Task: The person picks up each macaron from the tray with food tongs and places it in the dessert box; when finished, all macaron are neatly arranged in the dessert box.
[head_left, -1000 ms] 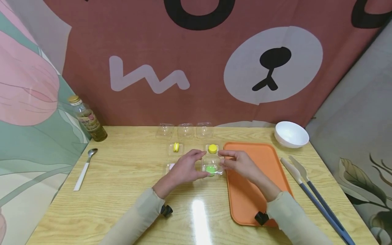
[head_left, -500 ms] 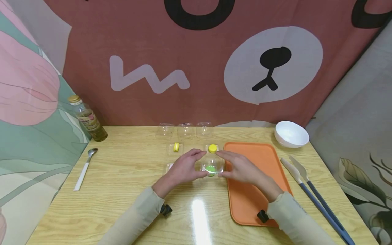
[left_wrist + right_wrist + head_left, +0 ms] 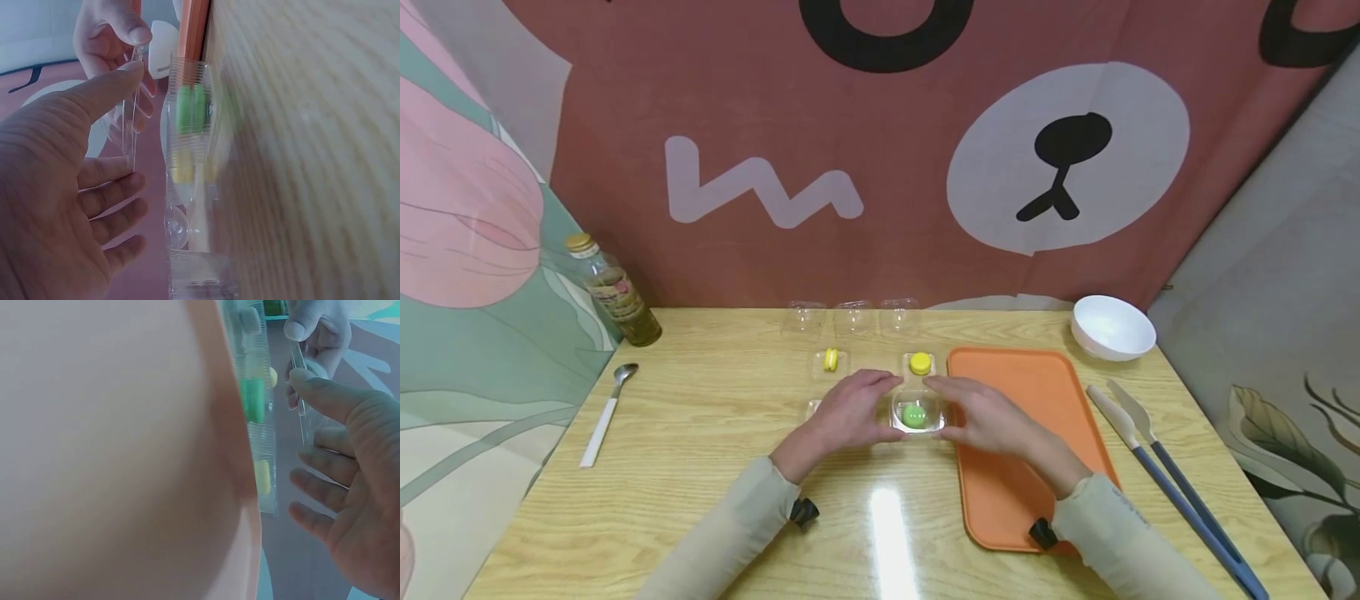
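Both hands pinch a clear plastic lid (image 3: 132, 122) by its opposite sides. In the head view my left hand (image 3: 853, 408) is at its left side, and my right hand (image 3: 996, 414) at its right. Under the lid a green macaron (image 3: 914, 416) sits in a clear ridged tray (image 3: 187, 69); the wrist views show a gap between lid and tray. Just beyond the hands, a yellow macaron (image 3: 920, 363) lies flat in its clear tray. Farther left, another yellow macaron (image 3: 831, 360) stands on edge. My left hand mostly hides another clear tray (image 3: 812, 407).
Several clear lids (image 3: 853, 318) line the table's back. An orange tray (image 3: 1000, 492) lies under my right forearm. Right of it are a blue-handled utensil with two blade-like ends (image 3: 1180, 475) and a white bowl (image 3: 1112, 329). A bottle (image 3: 621, 296) and spoon (image 3: 602, 429) are at left.
My right hand has shifted its hold, its thumb now at the lid's near right side. The lid has levelled and moved slightly toward the near edge.
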